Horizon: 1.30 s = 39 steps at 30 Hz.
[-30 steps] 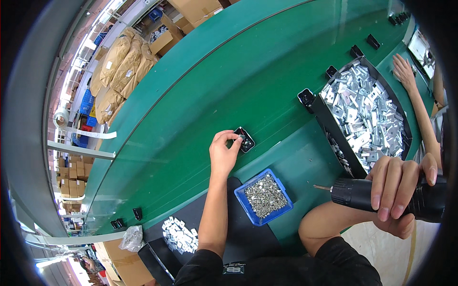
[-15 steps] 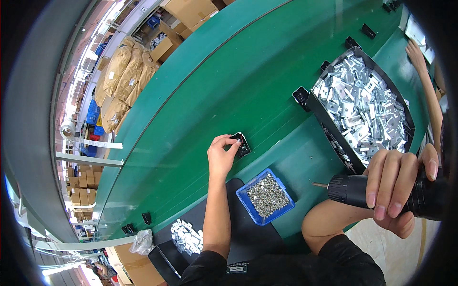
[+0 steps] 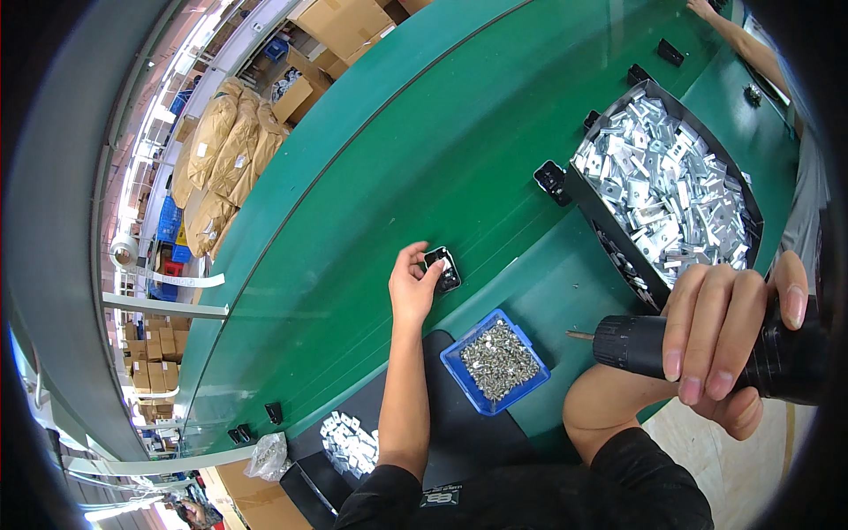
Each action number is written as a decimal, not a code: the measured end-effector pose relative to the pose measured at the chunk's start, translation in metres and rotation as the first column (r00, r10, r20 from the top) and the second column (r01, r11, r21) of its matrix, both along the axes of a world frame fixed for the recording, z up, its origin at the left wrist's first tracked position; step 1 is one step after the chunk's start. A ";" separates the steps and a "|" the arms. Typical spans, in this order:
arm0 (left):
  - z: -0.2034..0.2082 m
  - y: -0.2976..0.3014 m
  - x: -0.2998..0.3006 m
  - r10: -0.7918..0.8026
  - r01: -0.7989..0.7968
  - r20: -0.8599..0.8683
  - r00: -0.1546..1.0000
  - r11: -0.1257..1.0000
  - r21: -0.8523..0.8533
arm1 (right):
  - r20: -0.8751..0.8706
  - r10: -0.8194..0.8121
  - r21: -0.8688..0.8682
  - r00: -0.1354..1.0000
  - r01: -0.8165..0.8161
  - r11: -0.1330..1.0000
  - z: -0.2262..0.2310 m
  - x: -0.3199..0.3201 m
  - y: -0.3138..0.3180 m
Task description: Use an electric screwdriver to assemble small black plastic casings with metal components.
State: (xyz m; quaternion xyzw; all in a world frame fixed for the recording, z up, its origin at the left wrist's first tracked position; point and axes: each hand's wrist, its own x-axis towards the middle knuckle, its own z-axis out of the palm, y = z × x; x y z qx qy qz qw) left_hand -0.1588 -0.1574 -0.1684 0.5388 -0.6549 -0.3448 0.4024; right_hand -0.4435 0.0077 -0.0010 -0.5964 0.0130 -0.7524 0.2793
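Note:
My right hand (image 3: 720,340) is wrapped round a black electric screwdriver (image 3: 627,342), whose thin bit points left. My left hand (image 3: 412,287) is at a small black housing (image 3: 448,276) lying on the green belt. Its thumb reaches the housing's open side, and the other fingers stand apart from the thumb at the housing's left edge. A small bright metal piece shows inside the housing. Nearer to me, a blue tray (image 3: 484,405) holds many small screws (image 3: 496,362). A heap of flat metal plates (image 3: 349,443) lies on a black sheet (image 3: 459,433) beside my left forearm.
A black bin (image 3: 609,225) full of metal clips (image 3: 662,185) stands at the right. Other black housings (image 3: 551,181) sit along the green belt (image 3: 353,238). Another person's arm (image 3: 746,44) reaches in at the far right. A clear plastic bag (image 3: 268,457) lies at lower left.
My left thumb and fingers have moved apart at the housing, uncovering the bright piece inside. The screwdriver has shifted slightly left and up. The other person's arm has moved farther away over the belt.

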 end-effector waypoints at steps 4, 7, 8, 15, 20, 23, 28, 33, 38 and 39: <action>-0.006 -0.009 0.014 -0.111 0.091 0.163 0.980 0.988 0.125 | 0.002 -0.013 -0.018 1.000 0.013 1.000 0.004 0.006 0.001; -0.010 -0.008 0.012 -0.111 0.100 0.069 0.991 0.986 0.136 | -0.035 -0.014 0.005 0.999 0.014 1.000 0.007 0.011 0.003; -0.011 -0.007 0.009 -0.084 0.072 0.137 0.987 0.993 0.093 | -0.028 -0.015 0.015 0.999 0.015 1.000 0.008 0.015 0.003; -0.015 -0.005 0.013 -0.063 0.065 0.195 0.979 0.998 -0.001 | -0.036 0.022 -0.008 0.999 -0.022 1.000 0.017 0.037 0.009; 0.011 0.013 0.023 0.013 -0.024 -0.064 0.998 0.984 -0.176 | -0.053 0.014 -0.037 0.999 -0.016 0.999 0.018 0.040 0.013; 0.070 0.074 0.011 -0.157 0.171 0.085 0.984 0.964 -0.206 | -0.052 -0.006 -0.023 0.999 0.005 1.000 0.015 0.041 0.012; 0.069 0.139 -0.007 -0.403 0.564 0.602 0.690 0.820 -0.097 | -0.035 0.026 -0.033 0.999 -0.027 0.999 0.019 0.052 0.006; 0.061 0.152 -0.013 -0.358 0.535 0.659 0.661 0.841 -0.080 | -0.061 0.001 -0.017 0.998 -0.002 1.000 0.021 0.058 0.004; 0.053 0.151 -0.012 -0.429 0.533 0.589 0.685 0.846 -0.004 | -0.100 -0.012 -0.025 0.995 0.010 1.000 0.019 0.061 0.001; 0.053 0.152 -0.011 -0.430 0.531 0.584 0.689 0.847 -0.002 | -0.062 -0.046 -0.013 0.997 0.046 0.999 0.018 0.063 0.001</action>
